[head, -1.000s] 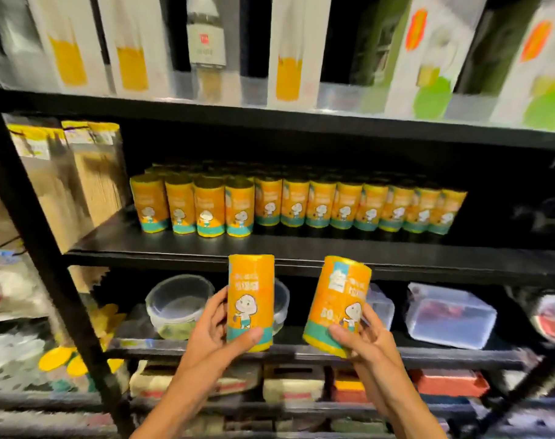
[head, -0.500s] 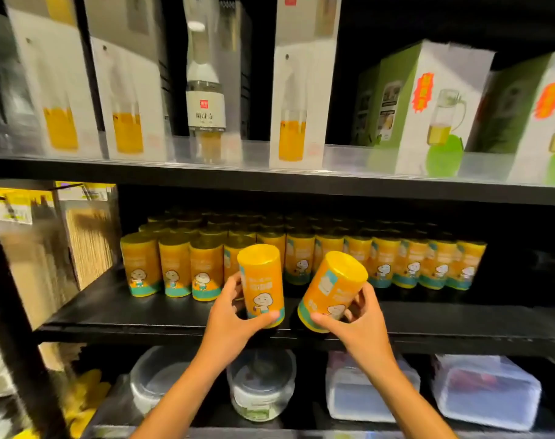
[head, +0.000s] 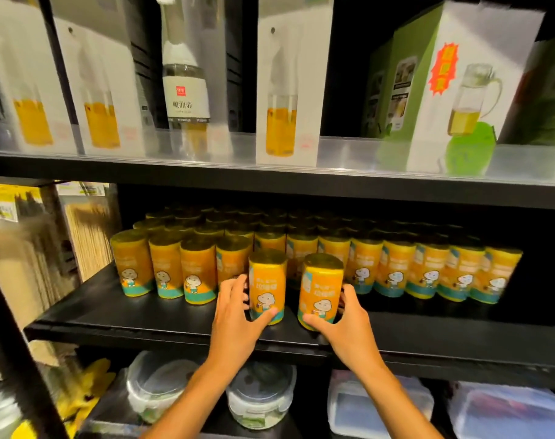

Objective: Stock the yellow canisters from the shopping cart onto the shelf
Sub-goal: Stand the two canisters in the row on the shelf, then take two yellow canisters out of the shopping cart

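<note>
Black metal store shelving [head: 149,321] filled the view, three tiers visible; on the middle tier stood rows of yellow cylindrical canisters with teal bases and a cartoon figure [head: 393,274], packed upright several deep toward the dark back. Two more canisters of the same kind stood in front of those rows near the shelf's front edge; left hand [head: 238,324] gripped the left front canister [head: 266,286], thumb curled across its lower front, fingers wrapped round its left side; canister upright, base on or just above the shelf, contact not resolvable. Right hand [head: 345,321] gripped the right front canister [head: 321,293], thumb at its lower front, fingers curled behind its right side; canister tilted slightly, top leaning right; the two held canisters were just beside each other, not touching. Upper tier held white tall cartons printed with oil bottles [head: 287,80], a clear glass bottle with white label [head: 185,90], a green-and-white carton [head: 453,87]; lower tier held round clear lidded containers [head: 260,397].
</note>
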The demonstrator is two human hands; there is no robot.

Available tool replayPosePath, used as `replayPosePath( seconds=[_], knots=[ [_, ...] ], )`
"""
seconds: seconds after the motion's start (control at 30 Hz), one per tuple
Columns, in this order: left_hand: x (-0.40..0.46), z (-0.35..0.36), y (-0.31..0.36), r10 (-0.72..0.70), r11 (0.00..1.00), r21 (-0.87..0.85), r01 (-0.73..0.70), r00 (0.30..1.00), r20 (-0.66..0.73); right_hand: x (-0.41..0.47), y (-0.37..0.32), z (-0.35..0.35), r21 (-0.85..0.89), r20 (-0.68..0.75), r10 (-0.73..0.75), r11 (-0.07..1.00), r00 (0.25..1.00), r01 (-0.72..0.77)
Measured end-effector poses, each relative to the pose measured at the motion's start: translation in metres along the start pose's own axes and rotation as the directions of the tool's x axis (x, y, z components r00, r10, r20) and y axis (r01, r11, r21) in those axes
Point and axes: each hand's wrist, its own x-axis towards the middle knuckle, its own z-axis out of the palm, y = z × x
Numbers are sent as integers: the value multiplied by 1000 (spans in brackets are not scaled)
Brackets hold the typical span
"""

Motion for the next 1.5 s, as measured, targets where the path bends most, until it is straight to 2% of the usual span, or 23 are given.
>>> replayPosePath(
  seconds=[0.13, 0.23, 0.3, 0.4, 0.53, 0.67, 0.8, 0.97, 1.07, 1.23, 1.37, 1.43, 1.5],
  knots=[
    [2, 5, 9, -30, 998, 50, 32, 998, -58, 6, 2, -3, -69, 24, -5, 998, 1000, 7],
    [-5, 1, 12, 126, 989, 92, -116, 985, -117, 4, 7, -8, -101, 31, -33, 994, 999, 36],
    [-14, -4, 12, 209, 970, 146, -197, 975, -70, 2, 10, -13, -122, 30, -47, 991, 998, 51],
    [-21, -7, 5, 245, 952, 172, -252, 968, 62, 8, 13, -12, -154, 45, -19, 988, 999, 26],
    [-23, -7, 3, 221, 947, 203, -247, 964, 145, 22, 9, 1, -251, 45, 55, 967, 997, -42],
    [-22, -2, 11, 173, 918, 321, -232, 964, 204, 33, -7, 8, -391, 72, 69, 920, 995, -36],
    [-22, -1, 21, 120, 883, 421, -205, 968, 220, 41, -10, 14, -437, 115, 70, 899, 991, -13],
    [-28, -2, 25, 81, 873, 451, -185, 968, 239, 38, -7, 17, -459, 140, 50, 888, 989, 20],
    [-37, -11, 25, 74, 882, 437, -176, 968, 239, 24, -6, 8, -396, 156, 26, 917, 987, 38],
    [-76, -46, 19, 41, 875, 465, -133, 978, 203, -39, -7, -13, -120, 74, -231, 964, 970, 238],
    [-138, -71, 21, 11, 880, 461, -116, 974, 224, -102, 0, -5, 47, 95, -410, 912, 907, 407],
    [-178, -81, 18, -31, 877, 472, -85, 972, 232, -136, 16, 10, 107, 157, -426, 904, 891, 414],
    [-225, -89, 9, -111, 879, 477, -17, 965, 239, -175, 36, 28, 109, 307, -349, 937, 885, 332]
  ],
)
